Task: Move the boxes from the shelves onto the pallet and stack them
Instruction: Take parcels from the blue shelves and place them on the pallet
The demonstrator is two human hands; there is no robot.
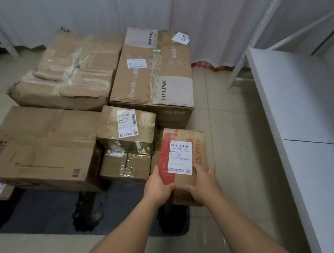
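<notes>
Cardboard box (pixel 188 149): underside hidden; fingers (pixel 193 190) partly hidden.

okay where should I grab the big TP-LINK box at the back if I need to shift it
Take the TP-LINK box by its two long sides, reaching over from the near end. Its right side is open to the floor; the left side sits close against the taped box, so fingers would need to work into that gap.

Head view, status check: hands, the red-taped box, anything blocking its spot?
Left hand and right hand both grip the red-taped box at its near end. Box at pallet's right front, beside small stacked boxes. Nothing visibly in the way.
</notes>
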